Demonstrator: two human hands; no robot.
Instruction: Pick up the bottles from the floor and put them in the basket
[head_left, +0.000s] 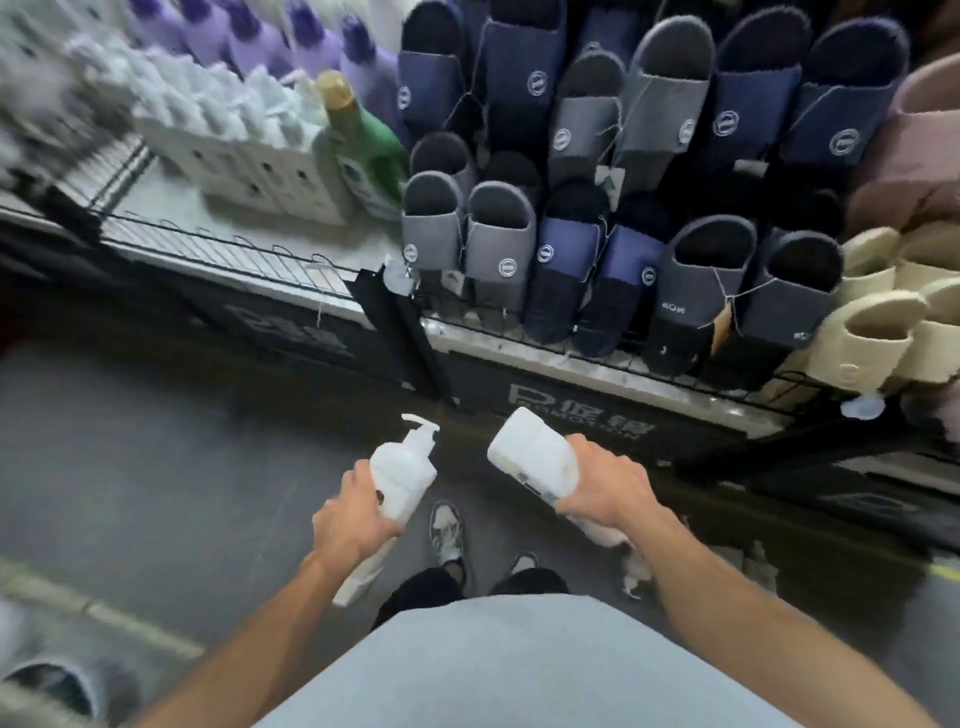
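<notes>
My left hand (349, 512) grips a white pump bottle (404, 474) with its pump head pointing up and right. A second white bottle (358, 577) sticks out below that hand. My right hand (605, 483) grips a white bottle (535, 457) with a dark label, its base tilted up to the left. Another pale bottle (605, 535) shows under that hand. Both hands are held above the dark floor in front of me. No basket is in view.
A low wire shelf (249, 254) ahead carries white bottles (249, 140), purple bottles (260, 36) and a green bottle (371, 150). Right of it stand rows of slippers (623, 208). My shoes (447, 530) are on the floor below. A grey object (57, 686) lies at bottom left.
</notes>
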